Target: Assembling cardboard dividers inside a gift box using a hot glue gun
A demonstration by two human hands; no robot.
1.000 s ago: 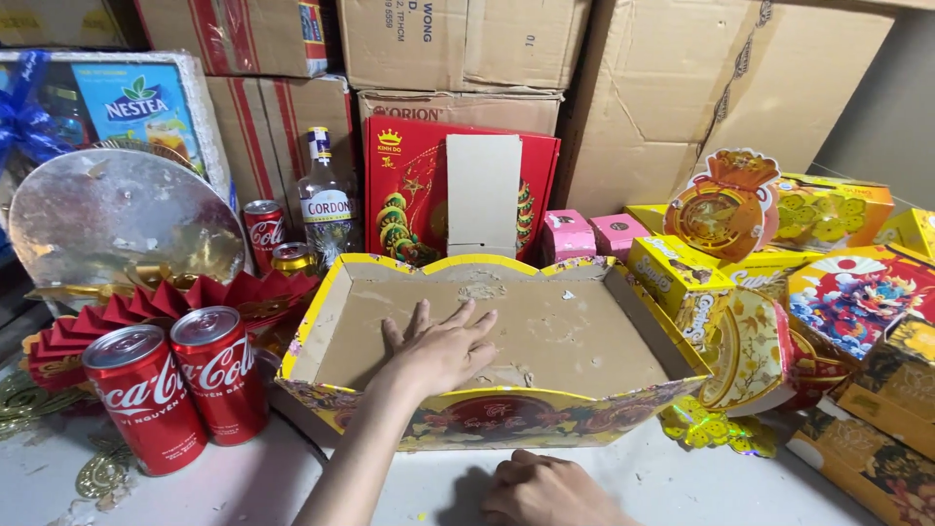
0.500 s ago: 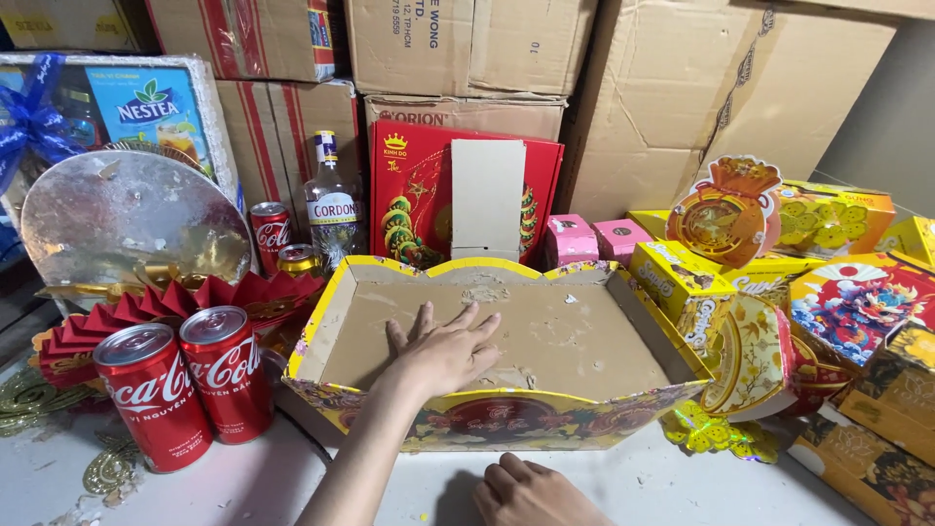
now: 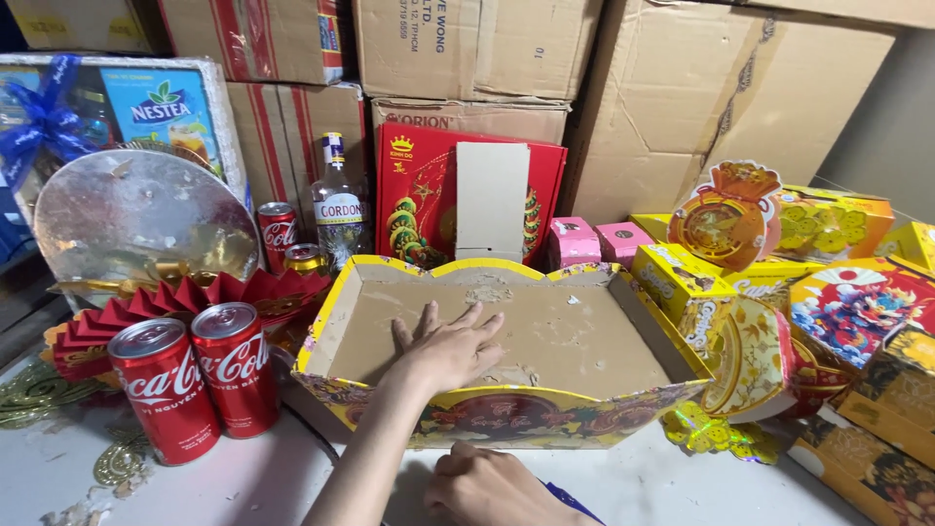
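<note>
Two bare hands and one bare forearm are showing in the head view. The left hand [image 3: 450,349] is showing no ring, no watch, no glove and no bracelet; its forearm is running bare down to the lower edge of the picture, with no sleeve or cuff reaching into view. Its fingernails are looking short and unpainted. The right hand [image 3: 497,487] is likewise wearing nothing on the knuckles and back that are showing, and its wrist is lying out of sight below the frame. Beside that hand a small strip of dark blue is peeking in at the bottom edge; whether it is clothing cannot be told
</note>
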